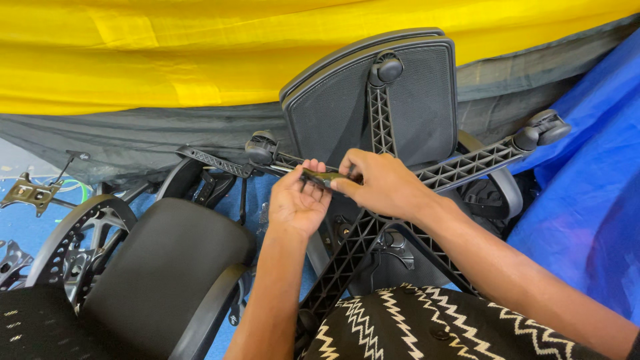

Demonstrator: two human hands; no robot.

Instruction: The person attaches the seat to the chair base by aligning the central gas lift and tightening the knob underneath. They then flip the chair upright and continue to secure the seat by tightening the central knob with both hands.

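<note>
A: Far left, floor edge: a metal bracket (28, 193) on the blue floor covering (27, 230), then a perforated black wheel-shaped part (80, 243). Little open floor there.

B: Next?

A: A padded black seat (160, 267) tilted against that part, its rim running to the bottom edge. A narrow strip of blue floor shows between the seat and the left forearm.

B: The hands?

A: Left hand (297, 203) comes up from below, palm turned toward the camera, fingers curled round the near end of a small dark rod-like piece (325, 178). Right hand (380, 183) comes in from the lower right; its grip is pinched on the other end of the same piece, thumb and fingers together. Both clamp it, and the two hands nearly touch.

B: Where does the piece sit?

A: Just above the hub of an upturned star-shaped chair base (373, 227), between its ribbed arms. Whether it touches the base, I cannot tell.

B: Further right?

A: A mesh chair back (333, 113) stands behind the base. One arm reaches right to a caster (543, 128) at the blue tarp (587, 220). Yellow cloth (200, 47) along the top edge; zigzag-patterned fabric (427, 327) at the bottom.
</note>
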